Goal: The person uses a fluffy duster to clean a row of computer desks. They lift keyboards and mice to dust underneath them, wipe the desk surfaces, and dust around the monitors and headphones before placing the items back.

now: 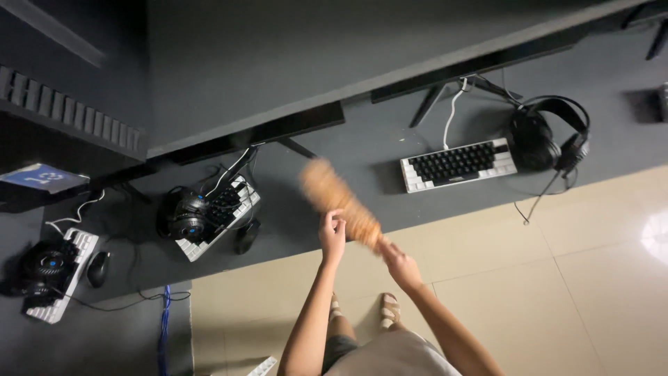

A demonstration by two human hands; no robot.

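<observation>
Your right hand point(398, 263) is clenched on the handle of the fluffy orange duster point(339, 202), which is blurred over the dark desk point(362, 150) between 2 keyboards. Your left hand point(332, 231) pinches its fibres (lightly). Keep strokes clear of the nearer keyboard point(216, 216) and mouse point(245, 237).

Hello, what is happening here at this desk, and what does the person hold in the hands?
A person stands at a long dark desk and holds an orange fluffy duster above it. The right hand grips the handle end, and the left hand touches the blurred brush part. On the desk lie a white keyboard beside a black headset, and further left another keyboard under a headset.
</observation>
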